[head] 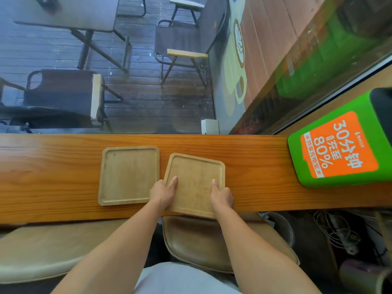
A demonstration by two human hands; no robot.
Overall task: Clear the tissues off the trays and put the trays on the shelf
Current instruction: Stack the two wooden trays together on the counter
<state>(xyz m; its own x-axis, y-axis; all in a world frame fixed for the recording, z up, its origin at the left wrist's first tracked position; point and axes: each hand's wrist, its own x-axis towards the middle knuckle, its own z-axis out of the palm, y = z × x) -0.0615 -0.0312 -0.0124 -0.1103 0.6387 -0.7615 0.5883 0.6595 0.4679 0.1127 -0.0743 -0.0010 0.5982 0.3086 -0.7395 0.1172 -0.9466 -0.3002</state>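
Trays are the whole business here, two of them, both pale wood with a low raised rim, both lying on the wooden counter (53,177) that runs across the view below a window. Taking the counter as the landmark and reading along it from its left end: a long bare stretch of board comes first, then the left tray (129,175), lying flat and square to the counter's edges, with nothing in it. Just to the right of it, corner nearly touching its side, sits the right tray (195,177), turned askew and hanging a little past the counter's near edge, toward the person. The left hand (164,190) clasps this tray's near-left edge, thumb lying on the inner face and fingers curled out of sight below; the right hand (221,194) holds the near-right edge the same way, thumb on top. This tray is bare too. Farther right along the counter, well apart from the trays, stands a green box (339,145) with an orange label. No tissue shows on either tray or anywhere on the counter, so the clearing part looks finished. What seems left is the shelving: neither tray has reached a shelf, no shelf is in view, and the two-handed hold suggests the right tray is the one to be lifted or stacked first.
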